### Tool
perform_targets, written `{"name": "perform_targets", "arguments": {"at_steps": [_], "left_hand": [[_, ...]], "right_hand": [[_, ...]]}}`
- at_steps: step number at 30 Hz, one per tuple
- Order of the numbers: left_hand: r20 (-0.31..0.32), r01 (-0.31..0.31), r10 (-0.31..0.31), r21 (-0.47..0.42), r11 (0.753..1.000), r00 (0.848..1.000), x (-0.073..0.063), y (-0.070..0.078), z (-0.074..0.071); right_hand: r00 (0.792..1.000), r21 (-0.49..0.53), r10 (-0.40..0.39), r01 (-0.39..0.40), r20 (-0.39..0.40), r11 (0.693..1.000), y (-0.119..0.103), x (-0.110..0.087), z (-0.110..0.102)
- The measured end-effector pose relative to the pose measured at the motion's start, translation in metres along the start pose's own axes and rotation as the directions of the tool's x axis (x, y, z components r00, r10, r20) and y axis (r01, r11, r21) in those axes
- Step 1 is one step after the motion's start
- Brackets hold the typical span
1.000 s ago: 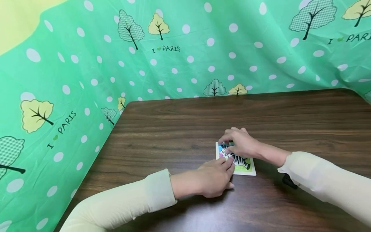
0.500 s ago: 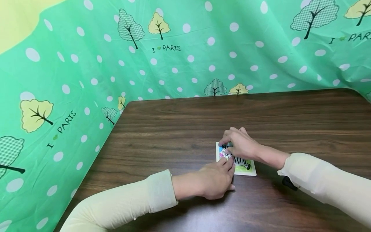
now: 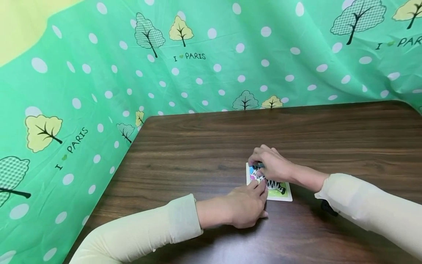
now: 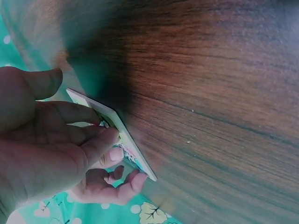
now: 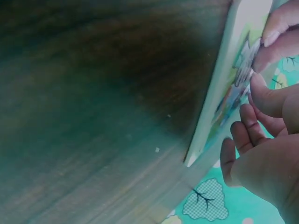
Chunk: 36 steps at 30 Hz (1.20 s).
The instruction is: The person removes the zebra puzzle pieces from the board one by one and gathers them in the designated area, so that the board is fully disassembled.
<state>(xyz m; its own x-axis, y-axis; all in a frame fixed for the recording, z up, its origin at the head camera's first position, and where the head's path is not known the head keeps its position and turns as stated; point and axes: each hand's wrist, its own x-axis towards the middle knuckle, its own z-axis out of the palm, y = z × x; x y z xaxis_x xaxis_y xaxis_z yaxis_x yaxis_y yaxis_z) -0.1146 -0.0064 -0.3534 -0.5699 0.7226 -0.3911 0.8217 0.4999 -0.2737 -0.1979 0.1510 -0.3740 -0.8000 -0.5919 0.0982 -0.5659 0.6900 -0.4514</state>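
Green dotted cloth (image 3: 204, 80), printed with trees and "I PARIS", a green heart between the words, hangs behind the dark wood tabletop (image 3: 197, 146). Well in from the tabletop's far and left edges lies a white-bordered zebra board (image 3: 276, 191). The left hand (image 3: 247, 205) rests fairly straight fingers on its near-left part, thumb apart. The right hand (image 3: 273, 163) bends over its far-left corner; whether those fingers grasp anything, I cannot tell.

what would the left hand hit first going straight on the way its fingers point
Probably the right hand, just beyond the left hand over the zebra board, though depth is unclear.
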Motion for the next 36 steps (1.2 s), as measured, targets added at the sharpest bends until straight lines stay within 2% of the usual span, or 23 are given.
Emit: {"name": "perform_targets", "arguments": {"at_steps": [7,23,29,36], "left_hand": [[-0.001,0.013,-0.013,0.001,1.0,1.0,0.0,0.001,0.001],[-0.003,0.021,-0.021,0.01,1.0,1.0,0.0,0.001,0.003],[-0.002,0.021,-0.02,0.011,1.0,1.0,-0.001,0.002,0.004],[0.002,0.017,-0.018,0.028,0.999,1.0,-0.002,0.002,0.004]], "right_hand": [[0.999,0.01,0.013,-0.013,0.038,1.0,-0.002,0.004,-0.002],[0.996,0.104,-0.083,0.079,0.04,0.991,0.011,0.001,-0.004],[0.988,0.046,-0.156,0.156,-0.011,0.987,0.01,-0.001,-0.003],[0.982,-0.026,-0.187,0.187,-0.033,0.982,0.008,-0.003,0.0]]}}
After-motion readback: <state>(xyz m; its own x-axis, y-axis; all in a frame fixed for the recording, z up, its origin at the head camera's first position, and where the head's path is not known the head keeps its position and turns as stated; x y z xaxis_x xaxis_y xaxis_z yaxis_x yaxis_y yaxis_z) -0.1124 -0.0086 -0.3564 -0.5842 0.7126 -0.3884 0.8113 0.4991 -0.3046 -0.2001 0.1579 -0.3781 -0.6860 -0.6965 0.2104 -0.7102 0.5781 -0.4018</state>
